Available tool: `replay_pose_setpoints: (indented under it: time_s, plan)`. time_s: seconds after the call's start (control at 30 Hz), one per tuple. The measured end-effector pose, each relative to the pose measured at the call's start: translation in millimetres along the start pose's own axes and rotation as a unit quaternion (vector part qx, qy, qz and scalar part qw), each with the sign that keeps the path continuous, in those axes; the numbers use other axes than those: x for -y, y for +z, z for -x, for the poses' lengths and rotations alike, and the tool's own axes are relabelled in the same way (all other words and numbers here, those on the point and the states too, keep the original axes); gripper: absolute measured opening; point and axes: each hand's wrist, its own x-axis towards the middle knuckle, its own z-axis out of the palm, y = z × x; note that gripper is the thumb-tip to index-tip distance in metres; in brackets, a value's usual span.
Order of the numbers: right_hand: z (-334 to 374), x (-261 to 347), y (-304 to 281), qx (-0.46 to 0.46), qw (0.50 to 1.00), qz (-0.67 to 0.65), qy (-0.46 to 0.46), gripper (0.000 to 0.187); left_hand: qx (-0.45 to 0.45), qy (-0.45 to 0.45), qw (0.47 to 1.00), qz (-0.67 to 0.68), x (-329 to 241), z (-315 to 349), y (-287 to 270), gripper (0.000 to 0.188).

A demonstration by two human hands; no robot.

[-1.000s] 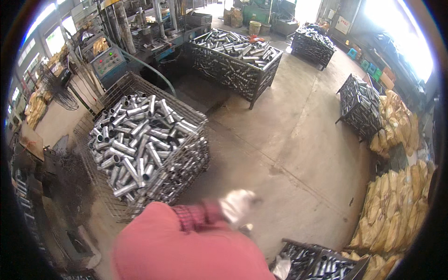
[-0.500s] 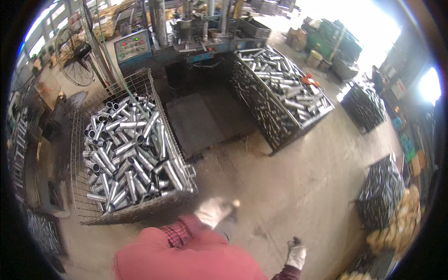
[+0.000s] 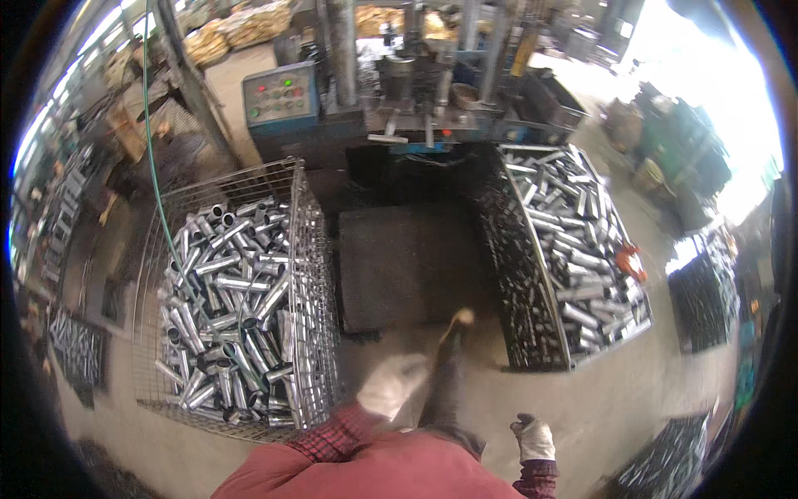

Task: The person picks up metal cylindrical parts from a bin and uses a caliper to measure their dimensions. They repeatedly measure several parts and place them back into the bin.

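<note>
My left hand [image 3: 392, 387], in a white work glove, is out in front of my body near the front right corner of a wire basket [image 3: 320, 333], apart from it. Motion smears its fingers, and no object shows in it. My right hand [image 3: 533, 438] hangs low at my right side, in a pale glove with dark fingertips. Its fingers are curled in, with nothing visible in them. Heaped in the wire basket are several shiny metal tubes [image 3: 241, 284]. More short metal tubes [image 3: 586, 266] fill a dark metal bin [image 3: 532, 324] on the right.
Ahead stands a machine with upright columns [image 3: 341, 58] and a control panel [image 3: 280, 94]. Between basket and bin lies a dark floor plate [image 3: 407, 266]; my leg [image 3: 445, 382] reaches toward it. A green hose [image 3: 154, 166] hangs over the basket. An orange item [image 3: 630, 262] rests on the bin's tubes.
My view has come closer to the machine and turned rightward. The basket and bin now sit on either side of me. A leg has stepped forward; both hands remain low.
</note>
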Motion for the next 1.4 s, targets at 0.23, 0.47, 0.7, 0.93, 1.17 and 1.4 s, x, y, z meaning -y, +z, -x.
replay_pose_setpoints:
  time_s: [0.23,0.47,0.7,0.93,1.17,1.4]
  plan:
    - [-304.0,192.7,-28.3,0.057,0.978,0.164,-0.116,0.046,-0.087,-0.141,0.984,0.062,-7.6,-188.1,-41.3,0.056]
    - [-443.0,481.4,-169.1,0.09,0.954,-0.21,-0.194,0.054,-0.276,-0.174,0.938,0.117,-155.0,-320.2,-114.1,0.037]
    - [-513.1,554.8,-204.5,0.092,0.972,0.011,-0.214,0.044,-0.417,-0.134,0.899,0.012,-167.7,-364.7,-166.5,0.044]
    - [-554.1,542.8,-189.2,0.11,0.976,0.019,-0.186,0.054,-0.429,-0.029,0.885,-0.177,-59.8,-426.7,-369.8,0.032]
    - [-512.7,597.8,-169.8,0.011,0.984,-0.123,-0.127,0.05,-0.516,-0.036,0.854,-0.056,63.2,-575.1,-673.5,0.03]
    - [-460.4,692.9,-124.0,-0.03,0.999,-0.003,-0.043,0.048,-0.445,-0.208,0.728,-0.478,125.4,-656.0,-781.9,0.03]
